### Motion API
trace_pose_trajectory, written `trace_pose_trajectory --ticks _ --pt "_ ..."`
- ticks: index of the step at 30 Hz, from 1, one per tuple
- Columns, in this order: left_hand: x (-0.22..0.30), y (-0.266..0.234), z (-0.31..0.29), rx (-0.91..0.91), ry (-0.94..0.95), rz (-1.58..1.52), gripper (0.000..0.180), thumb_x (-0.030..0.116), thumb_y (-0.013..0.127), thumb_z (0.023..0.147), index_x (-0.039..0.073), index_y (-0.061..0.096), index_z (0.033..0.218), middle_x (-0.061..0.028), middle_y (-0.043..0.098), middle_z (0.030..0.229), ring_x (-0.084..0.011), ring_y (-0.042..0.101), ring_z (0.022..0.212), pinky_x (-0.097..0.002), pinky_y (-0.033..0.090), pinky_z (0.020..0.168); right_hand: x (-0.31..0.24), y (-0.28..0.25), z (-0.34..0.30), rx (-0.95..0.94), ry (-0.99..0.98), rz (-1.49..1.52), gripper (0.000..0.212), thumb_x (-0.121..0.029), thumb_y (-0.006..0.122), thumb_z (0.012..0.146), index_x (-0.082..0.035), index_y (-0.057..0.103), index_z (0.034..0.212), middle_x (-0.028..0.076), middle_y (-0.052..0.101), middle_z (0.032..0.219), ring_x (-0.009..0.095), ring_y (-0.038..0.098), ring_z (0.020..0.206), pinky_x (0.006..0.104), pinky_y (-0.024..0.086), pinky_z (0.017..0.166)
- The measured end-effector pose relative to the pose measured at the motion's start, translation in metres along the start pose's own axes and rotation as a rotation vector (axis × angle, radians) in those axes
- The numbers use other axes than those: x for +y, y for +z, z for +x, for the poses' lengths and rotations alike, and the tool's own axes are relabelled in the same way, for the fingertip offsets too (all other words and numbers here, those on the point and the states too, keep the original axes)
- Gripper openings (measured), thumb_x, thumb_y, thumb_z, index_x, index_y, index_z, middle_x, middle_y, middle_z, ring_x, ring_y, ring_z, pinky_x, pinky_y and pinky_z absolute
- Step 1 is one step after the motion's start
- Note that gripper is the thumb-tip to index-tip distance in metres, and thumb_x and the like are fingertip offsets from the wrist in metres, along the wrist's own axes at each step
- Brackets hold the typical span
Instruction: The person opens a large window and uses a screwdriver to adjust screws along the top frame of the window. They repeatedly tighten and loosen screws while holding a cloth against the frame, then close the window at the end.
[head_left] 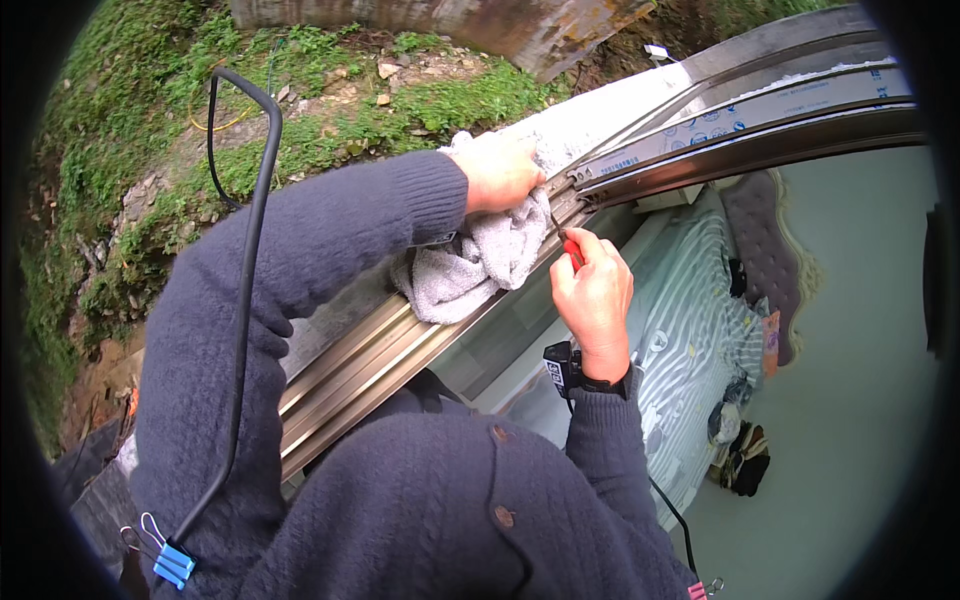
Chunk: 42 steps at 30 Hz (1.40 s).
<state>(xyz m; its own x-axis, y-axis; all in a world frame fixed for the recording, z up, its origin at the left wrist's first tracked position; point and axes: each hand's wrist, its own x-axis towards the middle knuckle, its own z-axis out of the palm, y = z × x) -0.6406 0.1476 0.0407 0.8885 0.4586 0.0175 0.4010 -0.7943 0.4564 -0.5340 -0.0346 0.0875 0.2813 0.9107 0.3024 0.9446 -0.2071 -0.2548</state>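
maybe to keep it steady, the left hand rests on the gray cloth on the metal track (can't tell how closed that grip is). the right hand curls its grip round a red tool, perhaps to aim it.

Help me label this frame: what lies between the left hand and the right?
In the head view: part of the crumpled pale grey cloth, the bronze metal track beneath it, and the slim red-handled tool held in the right hand.
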Motion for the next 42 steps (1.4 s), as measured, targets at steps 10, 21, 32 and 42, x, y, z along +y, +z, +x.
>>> trace_pose_trajectory --ticks 10,21,32,42 --pt "0.002 -0.009 -0.006 -0.027 0.009 -0.045 0.031 0.027 0.056 0.093 0.012 0.069 0.117 -0.0207 0.060 0.117 -0.0384 0.064 0.105 -0.0475 0.053 0.088 -0.003 0.016 0.002 0.050 0.035 -0.291 0.019 -0.014 0.061 0.086 -0.006 0.059 0.103 0.015 0.070 0.087 0.037 0.068 0.078 0.0464 0.053 0.069" --pt "0.006 -0.016 -0.008 0.000 -0.158 -0.238 0.035 0.033 0.056 0.096 0.005 0.067 0.114 -0.0222 0.063 0.114 -0.0378 0.065 0.104 -0.0468 0.053 0.087 0.011 0.043 0.021 0.095 -0.201 -0.377 0.016 -0.015 0.065 0.082 -0.006 0.056 0.093 0.011 0.060 0.077 0.033 0.064 0.062 0.0428 0.053 0.055" --pt "-0.007 -0.001 -0.002 0.042 0.040 -0.089 0.030 0.026 0.057 0.092 0.014 0.071 0.115 -0.0179 0.066 0.105 -0.0345 0.068 0.098 -0.0443 0.056 0.082 0.011 0.021 0.012 0.154 -0.376 -0.269 0.025 -0.008 0.069 0.075 -0.003 0.064 0.099 0.009 0.062 0.074 0.027 0.064 0.064 0.0368 0.053 0.056" --pt "-0.005 -0.001 -0.004 0.076 0.033 -0.081 0.030 0.027 0.058 0.092 0.013 0.070 0.115 -0.0184 0.066 0.102 -0.0358 0.067 0.098 -0.0443 0.056 0.082 0.008 0.034 0.022 0.174 -0.414 -0.409 0.019 -0.015 0.070 0.075 -0.007 0.062 0.090 0.007 0.058 0.069 0.025 0.062 0.058 0.0353 0.051 0.051"
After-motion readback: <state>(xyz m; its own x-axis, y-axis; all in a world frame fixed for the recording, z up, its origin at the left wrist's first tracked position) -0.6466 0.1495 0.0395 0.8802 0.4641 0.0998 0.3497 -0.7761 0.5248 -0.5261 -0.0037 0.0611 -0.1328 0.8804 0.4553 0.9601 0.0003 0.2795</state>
